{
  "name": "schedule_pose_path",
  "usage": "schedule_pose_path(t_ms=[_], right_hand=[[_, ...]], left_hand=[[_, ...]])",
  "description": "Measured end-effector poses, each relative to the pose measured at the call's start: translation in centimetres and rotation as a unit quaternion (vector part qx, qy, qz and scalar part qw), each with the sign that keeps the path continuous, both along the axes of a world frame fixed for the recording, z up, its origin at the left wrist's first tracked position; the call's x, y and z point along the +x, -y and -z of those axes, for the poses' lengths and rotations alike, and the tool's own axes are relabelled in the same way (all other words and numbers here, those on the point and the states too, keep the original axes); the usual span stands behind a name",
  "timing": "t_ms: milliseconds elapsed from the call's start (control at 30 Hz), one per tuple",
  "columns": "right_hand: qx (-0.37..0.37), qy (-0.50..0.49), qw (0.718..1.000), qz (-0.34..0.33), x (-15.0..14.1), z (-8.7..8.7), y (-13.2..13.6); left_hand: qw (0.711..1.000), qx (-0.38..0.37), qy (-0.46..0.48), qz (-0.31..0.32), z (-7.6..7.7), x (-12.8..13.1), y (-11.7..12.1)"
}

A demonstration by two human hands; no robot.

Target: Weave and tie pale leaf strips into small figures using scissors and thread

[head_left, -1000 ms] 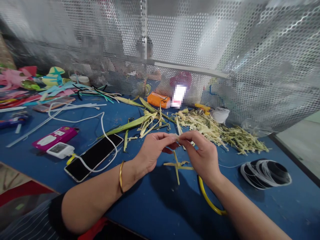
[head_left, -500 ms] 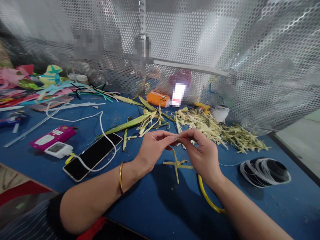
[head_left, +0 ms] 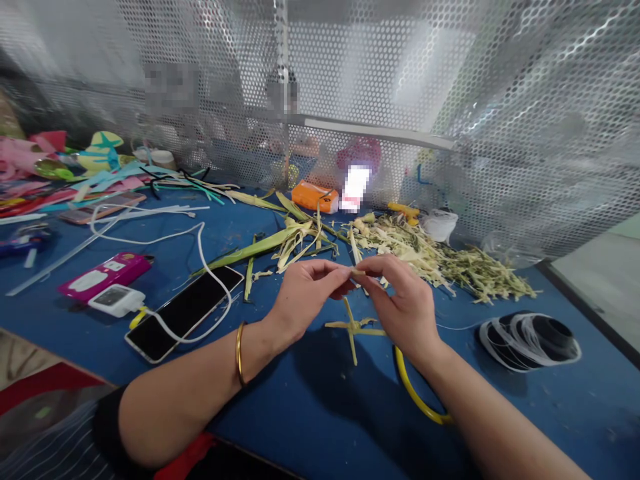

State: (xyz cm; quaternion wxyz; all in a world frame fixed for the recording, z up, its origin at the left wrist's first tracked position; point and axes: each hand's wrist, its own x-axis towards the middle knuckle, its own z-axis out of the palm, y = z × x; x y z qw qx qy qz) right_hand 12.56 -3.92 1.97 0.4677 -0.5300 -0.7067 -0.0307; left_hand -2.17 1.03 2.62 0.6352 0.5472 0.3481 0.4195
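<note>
- Strip (head_left: 358, 272): small, pale, largely hidden by fingertips; I see it held above the table (head_left: 280, 427), just beyond the cross (head_left: 353, 327).
- Left hand (head_left: 305, 297), beyond the cross and to its left: thumb and forefinger pinch the strip. Right hand (head_left: 407, 307), to the cross's right: its fingertips pinch the strip from the opposite side.
- Hazard, slip: so little of the strip shows that, I judge, a loosened pinch could drop it near the cross.
- Hazard, tear: thin, dry-looking material might split if the hands pulled apart unevenly.
- Hazard, snag: the thread (head_left: 457, 329), right of the cross, runs from the spool (head_left: 553, 340) to behind the right hand; a lowered wrist might catch it, or nudge the ring (head_left: 410, 391), nearer me than the cross.
- Compared with half a second earlier: the strip shows slightly more plainly; the pinch is nearly unchanged; the cross, spool and ring have kept their arrangement.
</note>
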Motion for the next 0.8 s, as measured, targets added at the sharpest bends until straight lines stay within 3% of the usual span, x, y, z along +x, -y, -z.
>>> schedule_pose_path(t_ms=[300,600,800], right_hand=[[0.014,0.016,1.000,0.020,-0.16,0.19,-0.06],[-0.062,-0.095,0.992,0.045,-0.55,-0.13,0.43],[-0.095,-0.140,0.985,0.007,-0.53,-0.65,0.37]], left_hand=[[0.999,-0.021,0.030,-0.013,0.34,-0.04,0.11],[0.999,0.042,0.019,-0.020,0.66,0.13,0.05],[0.996,0.080,-0.005,-0.038,0.69,0.14,-0.19]])
